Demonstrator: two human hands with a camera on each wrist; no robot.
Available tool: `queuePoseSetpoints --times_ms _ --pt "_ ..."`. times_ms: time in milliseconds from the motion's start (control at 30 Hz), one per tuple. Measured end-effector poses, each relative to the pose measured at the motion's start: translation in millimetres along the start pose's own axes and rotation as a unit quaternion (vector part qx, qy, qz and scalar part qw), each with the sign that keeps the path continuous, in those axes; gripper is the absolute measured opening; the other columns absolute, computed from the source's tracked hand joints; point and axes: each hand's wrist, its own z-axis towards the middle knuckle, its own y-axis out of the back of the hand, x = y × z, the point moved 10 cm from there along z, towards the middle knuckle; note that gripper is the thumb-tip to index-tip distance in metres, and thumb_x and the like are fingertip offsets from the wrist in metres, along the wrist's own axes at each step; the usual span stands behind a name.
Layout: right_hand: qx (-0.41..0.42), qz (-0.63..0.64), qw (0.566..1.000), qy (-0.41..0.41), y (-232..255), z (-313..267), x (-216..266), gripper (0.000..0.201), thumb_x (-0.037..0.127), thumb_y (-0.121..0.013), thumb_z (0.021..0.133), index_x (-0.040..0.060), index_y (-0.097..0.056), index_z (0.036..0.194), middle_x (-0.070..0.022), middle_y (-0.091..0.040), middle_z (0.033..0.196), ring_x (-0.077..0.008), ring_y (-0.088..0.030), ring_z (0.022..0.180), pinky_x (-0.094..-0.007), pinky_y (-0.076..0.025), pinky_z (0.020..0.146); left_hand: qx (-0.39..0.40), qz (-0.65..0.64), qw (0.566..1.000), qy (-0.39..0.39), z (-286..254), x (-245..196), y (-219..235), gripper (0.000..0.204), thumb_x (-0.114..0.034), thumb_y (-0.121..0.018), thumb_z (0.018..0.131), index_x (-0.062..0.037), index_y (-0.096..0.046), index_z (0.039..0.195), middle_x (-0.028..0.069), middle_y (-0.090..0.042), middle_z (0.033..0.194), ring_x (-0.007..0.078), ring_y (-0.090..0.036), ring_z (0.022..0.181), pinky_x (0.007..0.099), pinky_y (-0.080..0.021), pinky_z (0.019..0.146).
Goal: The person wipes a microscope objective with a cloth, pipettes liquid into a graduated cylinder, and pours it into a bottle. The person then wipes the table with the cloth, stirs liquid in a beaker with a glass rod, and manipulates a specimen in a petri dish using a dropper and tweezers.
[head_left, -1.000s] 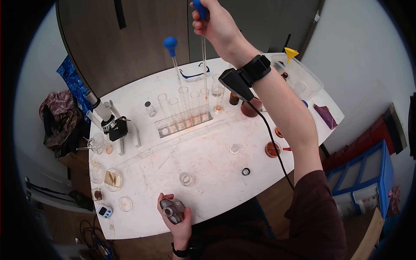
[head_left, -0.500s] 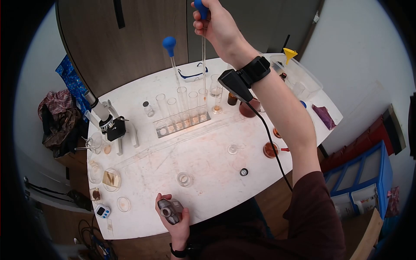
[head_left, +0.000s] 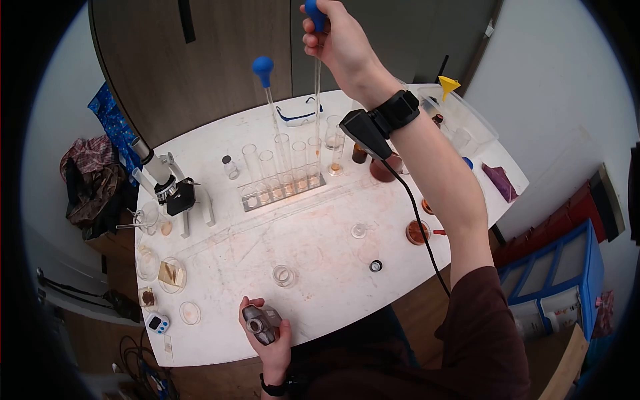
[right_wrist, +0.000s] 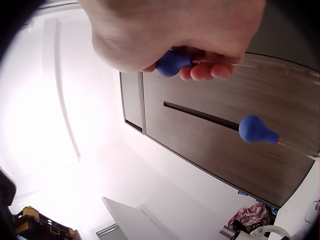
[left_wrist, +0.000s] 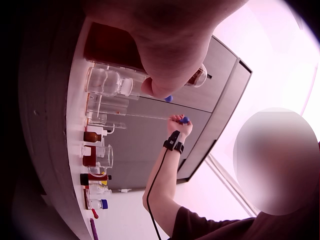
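Note:
High over the back of the table, my right hand (head_left: 343,50) grips the blue rubber bulb (right_wrist: 173,63) of a long glass pipette (head_left: 317,87). The pipette reaches down into the rightmost test tube (head_left: 315,155), with a little orange colour near its tip. That tube stands in a metal rack (head_left: 283,193) with several others. A second pipette (head_left: 263,70), also blue-bulbed, leans out of the rack. At the front edge, my left hand (head_left: 270,350) holds a brown glass bottle (head_left: 261,325), uncapped, its neck upward; fingers wrap its sides.
A microscope (head_left: 175,190) stands at the left, with petri dishes (head_left: 172,275) and a timer (head_left: 157,323) in front. A small glass dish (head_left: 284,275) and black cap (head_left: 376,266) lie mid-table. Safety glasses (head_left: 299,113), an orange-liquid container (head_left: 418,233) and a clear bin (head_left: 477,113) lie around.
My right hand has shifted very slightly right in the view with the pipette; its tip remains in the test tube. The left hand still holds the bottle.

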Motion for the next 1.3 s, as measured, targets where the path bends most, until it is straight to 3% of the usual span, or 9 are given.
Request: queuePoseSetpoints --times_ms 433,833,1233,1300 --pt "-0.027 0.01 1.0 -0.006 -3 -1 10 0.037 0.048 -0.045 0.116 0.0129 -0.059 0.113 0.0061 -0.05 0.082 -0.0048 -0.046 0.067 -0.0232 -0.04 0.063 0.011 0.026 1.0 -0.012 1 -8 -2 0.096 0.011 -0.072 0.079 -0.0082 -0.029 0.163 0.0091 -0.048 0.141 0.014 -0.055 0.106 0.0254 -0.053 0.075" --pt "-0.043 0.005 0.999 0.026 -2 0 32 0.039 0.052 -0.045 0.114 0.0185 -0.051 0.096 0.0064 -0.048 0.075 -0.006 -0.042 0.064 -0.0244 -0.04 0.062 0.006 0.017 1.0 -0.004 1 -5 -1 0.096 0.011 -0.072 0.079 -0.0081 -0.03 0.162 0.0094 -0.049 0.142 0.0148 -0.055 0.108 0.0252 -0.053 0.073" --pt "-0.048 0.027 0.996 0.069 6 -5 52 0.042 0.053 -0.046 0.114 0.0143 -0.053 0.1 0.0053 -0.046 0.072 -0.007 -0.042 0.062 -0.0241 -0.039 0.06 0.006 0.025 1.0 -0.01 1 -3 0 0.097 0.011 -0.072 0.078 -0.0079 -0.029 0.163 0.0093 -0.048 0.143 0.0138 -0.055 0.107 0.0243 -0.053 0.072" --pt "-0.082 0.021 0.993 0.081 15 -8 53 0.044 0.054 -0.046 0.114 0.0131 -0.053 0.1 0.0048 -0.046 0.072 -0.0072 -0.041 0.062 -0.0246 -0.038 0.059 0.006 0.026 1.0 -0.014 1 -4 0 0.097 0.011 -0.072 0.078 -0.0079 -0.029 0.163 0.0092 -0.048 0.143 0.0135 -0.055 0.106 0.0241 -0.052 0.072"
